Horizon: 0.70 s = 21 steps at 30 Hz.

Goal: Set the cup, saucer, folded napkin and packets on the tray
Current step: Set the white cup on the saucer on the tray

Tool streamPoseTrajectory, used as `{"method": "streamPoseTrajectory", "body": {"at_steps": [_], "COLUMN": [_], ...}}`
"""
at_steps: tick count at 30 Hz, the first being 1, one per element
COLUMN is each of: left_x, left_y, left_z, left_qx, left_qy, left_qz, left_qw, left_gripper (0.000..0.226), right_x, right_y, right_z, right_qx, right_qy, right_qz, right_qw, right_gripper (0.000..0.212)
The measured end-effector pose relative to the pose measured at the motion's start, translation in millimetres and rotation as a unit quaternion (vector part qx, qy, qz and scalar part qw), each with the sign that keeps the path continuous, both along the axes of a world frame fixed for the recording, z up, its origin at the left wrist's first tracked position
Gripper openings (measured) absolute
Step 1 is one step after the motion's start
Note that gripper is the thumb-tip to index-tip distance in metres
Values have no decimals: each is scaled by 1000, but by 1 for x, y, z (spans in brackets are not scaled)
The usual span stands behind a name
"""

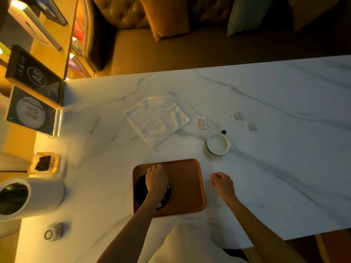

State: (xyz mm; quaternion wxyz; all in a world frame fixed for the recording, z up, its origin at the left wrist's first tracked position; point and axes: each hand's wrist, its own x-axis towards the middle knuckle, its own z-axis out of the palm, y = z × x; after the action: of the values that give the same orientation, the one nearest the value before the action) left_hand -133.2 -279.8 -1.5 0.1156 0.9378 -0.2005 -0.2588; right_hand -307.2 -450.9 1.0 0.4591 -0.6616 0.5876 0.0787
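White veined marble tabletop (266,103) carries a brown rounded wooden tray (188,179) at its near edge, where we find the left hand (156,179) closed over the rim of a dark round saucer (140,192) lying on the tray's left half, while the right hand (223,182) rests loosely curled and empty just right of the tray. We judge the saucer should be seated flat and released before the white cup (218,143), beyond the tray's far right corner, is lifted by its dark handle. Off the tray farther back lie the pale napkin (156,119) and three small paper packets (201,123).
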Motion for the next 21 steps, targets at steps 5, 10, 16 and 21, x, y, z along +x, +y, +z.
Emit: {"method": "streamPoseTrajectory", "body": {"at_steps": [5,10,16,21], "left_x": [-7,-9,-8,-8], "left_y": [-114,-194,-228,-236], "left_z": [6,1,-7,-9], "left_qx": [-75,-86,-66,-63], "left_qy": [88,199,247,257], "left_qz": [-30,2,-13,-4], "left_qw": [993,976,967,964], "left_gripper": [27,38,45,45], "right_x": [-8,5,22,25], "right_y": [-70,-124,-148,-153], "right_z": [2,-6,-16,-23], "right_qx": [-37,-36,31,71], "right_qy": [-29,-50,-73,-115], "right_qz": [-70,-65,-47,-48], "right_qw": [996,996,996,990], "right_gripper": [21,31,30,27]}}
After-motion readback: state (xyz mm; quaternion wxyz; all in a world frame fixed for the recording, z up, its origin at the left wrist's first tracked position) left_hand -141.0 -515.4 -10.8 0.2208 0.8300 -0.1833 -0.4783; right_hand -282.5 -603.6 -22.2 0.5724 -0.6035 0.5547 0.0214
